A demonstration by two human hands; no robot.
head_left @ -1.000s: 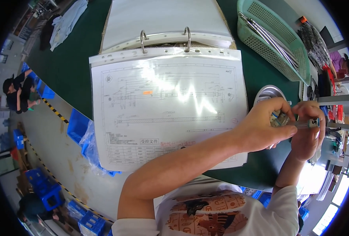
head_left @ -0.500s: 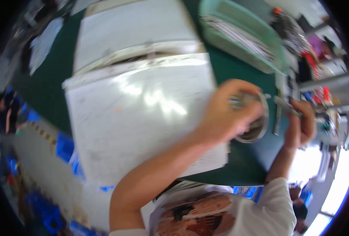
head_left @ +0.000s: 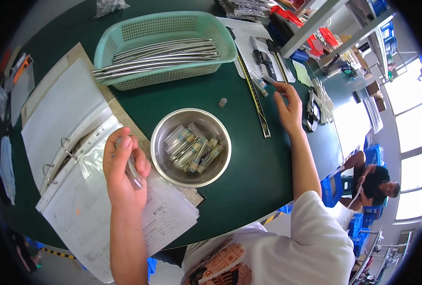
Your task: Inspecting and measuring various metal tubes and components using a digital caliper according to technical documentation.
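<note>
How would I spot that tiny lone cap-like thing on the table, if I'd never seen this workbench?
Start at the dark green table and find the round steel bowl of clear tubes in its middle. Just beyond the bowl, toward the pale green basket of metal rods, stands a small grey cylinder. It stands alone on bare tabletop, left of the long ruler, touching nothing.
</note>
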